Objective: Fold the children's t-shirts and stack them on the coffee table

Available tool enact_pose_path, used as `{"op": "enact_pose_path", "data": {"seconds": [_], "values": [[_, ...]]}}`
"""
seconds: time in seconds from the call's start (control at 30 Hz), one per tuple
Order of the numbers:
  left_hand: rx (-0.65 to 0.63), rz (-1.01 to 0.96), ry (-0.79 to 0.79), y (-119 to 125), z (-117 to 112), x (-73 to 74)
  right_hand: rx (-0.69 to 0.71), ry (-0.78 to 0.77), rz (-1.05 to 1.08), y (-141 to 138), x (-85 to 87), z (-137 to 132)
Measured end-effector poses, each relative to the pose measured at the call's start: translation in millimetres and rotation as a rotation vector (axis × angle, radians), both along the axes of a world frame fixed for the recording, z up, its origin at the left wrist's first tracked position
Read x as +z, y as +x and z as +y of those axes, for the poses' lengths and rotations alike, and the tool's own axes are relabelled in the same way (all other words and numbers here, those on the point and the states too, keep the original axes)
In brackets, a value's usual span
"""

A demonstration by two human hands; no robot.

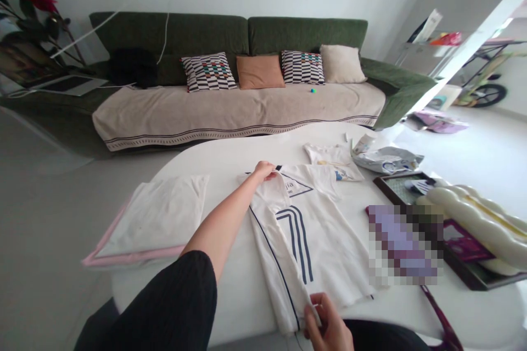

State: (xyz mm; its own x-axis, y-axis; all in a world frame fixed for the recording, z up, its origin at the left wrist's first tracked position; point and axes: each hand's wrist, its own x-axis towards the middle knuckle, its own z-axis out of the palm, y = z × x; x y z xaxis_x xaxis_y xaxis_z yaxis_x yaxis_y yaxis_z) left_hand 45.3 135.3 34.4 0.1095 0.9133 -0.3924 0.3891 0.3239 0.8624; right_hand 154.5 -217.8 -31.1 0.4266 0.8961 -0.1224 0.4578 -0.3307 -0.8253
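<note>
A white T-shirt [329, 236] with dark blue stripes and lettering lies spread on the white table. Its left side is folded inward, so a sleeve and a strip with a dark line rest over the front. My left hand [264, 171] pinches the shirt at the shoulder, near the collar, with the arm stretched forward. Down at the hem, my right hand [327, 323] has its thumb and fingers closed on the folded edge. Part of the printed lettering is covered by the folded cloth.
Left of the shirt, a folded white cloth [156, 219] lies over a pink one [94, 256]. Beyond the shirt are a small white garment [329, 154] and a silver plastic bag [389, 160]. A dark tray [480, 279] holds a cream, wavy object [481, 219]. Behind stands a green sofa [173, 33].
</note>
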Motion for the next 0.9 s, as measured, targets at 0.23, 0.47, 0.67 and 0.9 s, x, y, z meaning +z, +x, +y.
{"op": "enact_pose_path", "data": {"seconds": [0.23, 0.47, 0.67, 0.9], "values": [[-0.037, 0.143, 0.386, -42.3, -11.7, 6.7, 0.119, -0.012, -0.183, 10.9, -4.2, -4.9], [-0.298, 0.488, 0.682, -63.6, -90.4, -25.5, 0.306, 0.182, -0.591, 0.9, 44.8, 11.8], [-0.406, 0.807, 0.674, -57.6, -116.5, -48.0, 0.6, 0.177, -0.719, -38.3, 35.5, 40.6], [-0.518, 0.902, 0.678, -83.9, -108.6, -37.0, 0.586, 0.039, -0.669, -69.1, 21.4, 27.5]]}}
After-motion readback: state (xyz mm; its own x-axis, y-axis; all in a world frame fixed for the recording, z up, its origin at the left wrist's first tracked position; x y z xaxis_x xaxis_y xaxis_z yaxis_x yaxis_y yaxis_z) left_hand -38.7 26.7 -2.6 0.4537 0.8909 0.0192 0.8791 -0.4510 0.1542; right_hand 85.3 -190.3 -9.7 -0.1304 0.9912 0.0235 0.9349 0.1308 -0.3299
